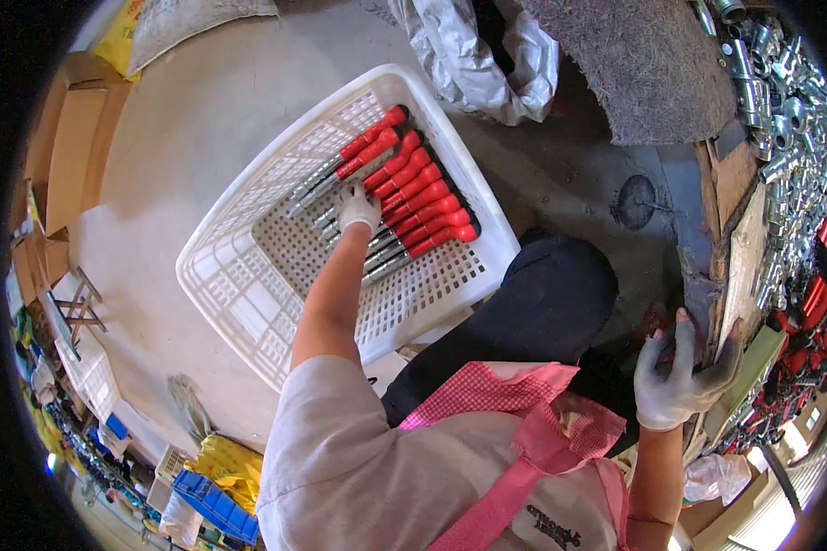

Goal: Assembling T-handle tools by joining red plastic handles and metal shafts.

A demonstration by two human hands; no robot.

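Note:
My left hand (356, 206), in a white glove, reaches down into a white perforated plastic basket (248, 275) on the floor. It rests on the metal shafts of a row of several red-handled tools (418, 197) lying side by side in the basket. Whether its fingers are closed around one tool is hidden. My right hand (682, 372), also gloved, is spread open and leans on the edge of a workbench (728, 266) at the right, holding nothing. A pink apron and dark trousers fill the lower middle.
The workbench at the right carries a heap of metal fittings (781, 101) and more red-handled tools (813, 303). Cardboard boxes (69, 138) stand at the left. A grey felt mat (634, 64), crumpled plastic sheet (487, 55), blue crate (213, 505) and yellow bag (225, 459) lie about.

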